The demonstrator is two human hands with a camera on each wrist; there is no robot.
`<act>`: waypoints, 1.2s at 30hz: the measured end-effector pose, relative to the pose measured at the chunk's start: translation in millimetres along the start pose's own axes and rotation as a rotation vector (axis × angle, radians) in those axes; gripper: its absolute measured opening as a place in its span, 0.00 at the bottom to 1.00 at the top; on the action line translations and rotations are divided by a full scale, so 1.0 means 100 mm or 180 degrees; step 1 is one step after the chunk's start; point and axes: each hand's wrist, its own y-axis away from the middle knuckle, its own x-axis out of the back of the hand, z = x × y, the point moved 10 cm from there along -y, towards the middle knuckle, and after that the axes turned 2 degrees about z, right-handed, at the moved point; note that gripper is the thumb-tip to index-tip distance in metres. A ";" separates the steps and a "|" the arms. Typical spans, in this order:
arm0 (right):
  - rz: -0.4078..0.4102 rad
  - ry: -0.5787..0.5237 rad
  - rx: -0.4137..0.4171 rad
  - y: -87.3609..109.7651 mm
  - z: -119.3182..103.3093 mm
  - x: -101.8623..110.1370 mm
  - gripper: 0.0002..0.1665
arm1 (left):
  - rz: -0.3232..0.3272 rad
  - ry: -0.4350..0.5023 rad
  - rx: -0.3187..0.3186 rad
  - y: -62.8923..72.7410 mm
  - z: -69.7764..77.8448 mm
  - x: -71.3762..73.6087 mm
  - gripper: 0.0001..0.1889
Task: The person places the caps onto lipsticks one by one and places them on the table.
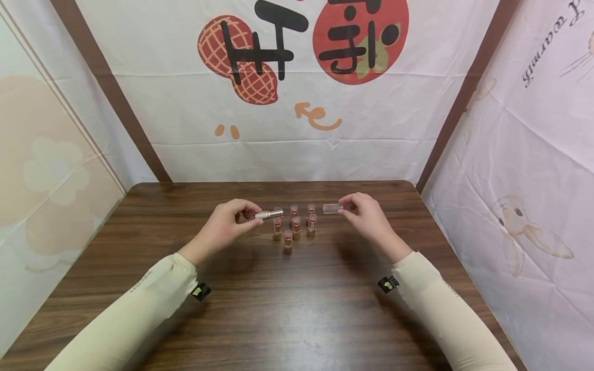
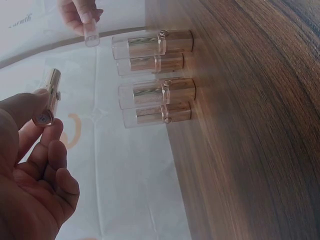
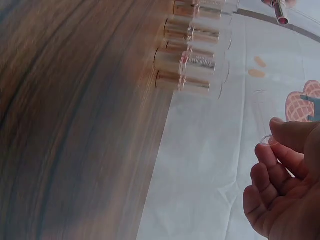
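Observation:
Between thumb and fingers, my left hand pinches an uncapped lipstick by its base, tilted nearly sideways with its tip toward the right. In the right wrist view the dark red bullet shows at the end of this lipstick. My right hand pinches a clear lipstick cap by its closed end, its other end facing left. A gap separates cap and lipstick. Below and between both hands, several capped lipsticks stand upright in a cluster, with clear caps and gold bases.
The cluster's nearest lipstick stands a little in front of the others. All stand on a dark wood-grain table. A white printed cloth hangs behind the table's far edge, with more cloth at the sides.

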 end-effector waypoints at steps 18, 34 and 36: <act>-0.0131 -0.0506 0.0190 0.05 -0.49 -0.22 0.12 | 0.0026 -0.0041 -0.0144 -0.01 0.11 -0.04 0.09; -0.0206 -0.0844 0.0275 0.07 -0.74 -0.33 0.11 | -0.0052 0.0006 -0.0153 -0.04 0.22 -0.12 0.08; -0.0221 -0.0825 0.0293 0.07 -0.77 -0.34 0.11 | -0.0063 0.0012 -0.0173 -0.04 0.24 -0.13 0.08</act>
